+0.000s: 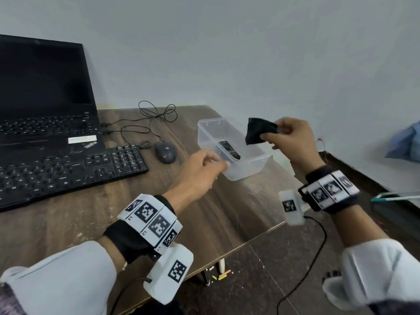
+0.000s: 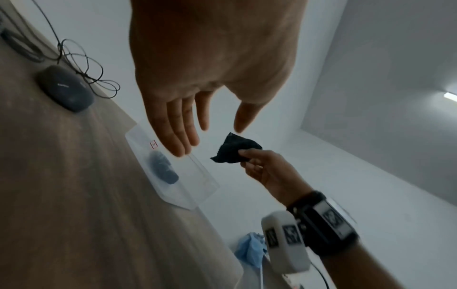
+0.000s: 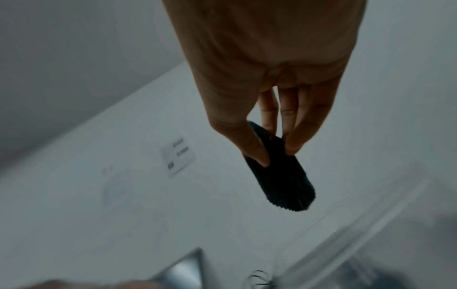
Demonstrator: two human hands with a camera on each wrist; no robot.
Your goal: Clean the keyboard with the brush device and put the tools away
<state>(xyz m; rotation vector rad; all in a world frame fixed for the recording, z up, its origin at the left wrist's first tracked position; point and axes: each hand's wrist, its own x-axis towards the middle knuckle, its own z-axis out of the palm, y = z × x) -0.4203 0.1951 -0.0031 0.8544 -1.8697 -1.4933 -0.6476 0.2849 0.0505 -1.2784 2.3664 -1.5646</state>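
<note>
A clear plastic box point(image 1: 247, 169) stands near the table's right edge with the black brush device point(image 1: 229, 150) lying inside; the device point(image 2: 163, 168) shows through the box wall point(image 2: 188, 195) in the left wrist view. My right hand point(image 1: 291, 139) pinches a folded black cloth point(image 1: 258, 131) in the air above the box's far right side; the cloth point(image 3: 279, 181) hangs from thumb and fingers. My left hand point(image 1: 202, 169) hovers at the box's near left corner, fingers straight and empty point(image 2: 183, 127). The black keyboard point(image 1: 68, 171) lies at the left.
An open black laptop point(image 1: 43, 103) stands behind the keyboard. A black mouse point(image 1: 165, 152) with a looped cable point(image 1: 156, 114) lies between keyboard and box. The table edge point(image 1: 261, 237) runs diagonally at the lower right. A blue bag point(image 1: 404, 142) sits off to the right.
</note>
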